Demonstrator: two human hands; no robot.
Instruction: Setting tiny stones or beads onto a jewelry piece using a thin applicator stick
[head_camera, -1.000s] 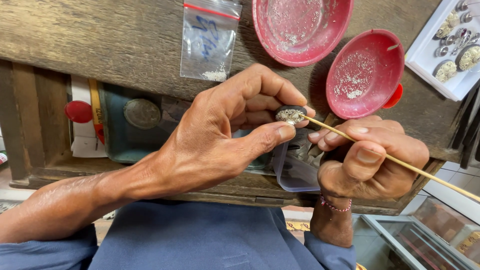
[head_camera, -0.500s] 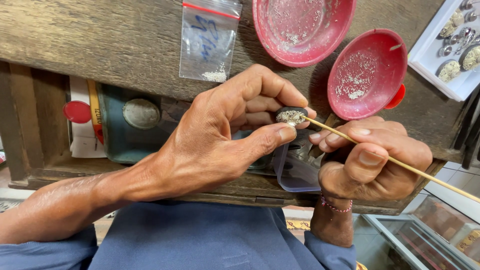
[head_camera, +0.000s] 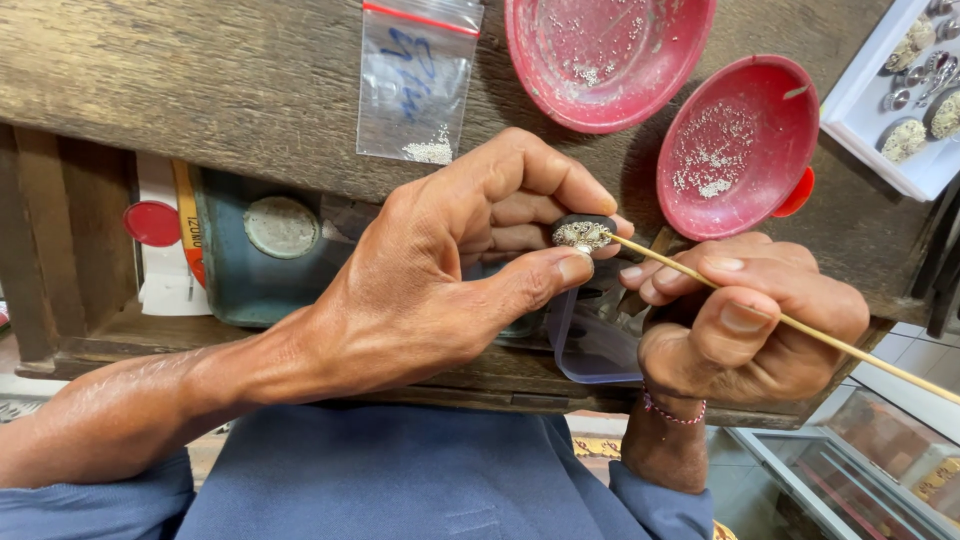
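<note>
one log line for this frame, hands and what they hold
left hand: pinches small stone-set oval piece | right hand: holds thin wooden stick, tip on piece | nearby: two red dishes

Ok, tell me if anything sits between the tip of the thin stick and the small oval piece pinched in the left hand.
Nothing visible does. The thin stick, held in the right hand, runs straight to the small oval piece, which the left hand pinches between thumb and fingers. Its tip meets the piece's right edge.

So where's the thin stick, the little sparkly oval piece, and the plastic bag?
thin stick (head_camera: 800, 327), head view, mid-shaft beside the right thumb.
sparkly oval piece (head_camera: 583, 233), head view, its glittering top face.
plastic bag (head_camera: 415, 85), head view, middle of the clear front.
</note>
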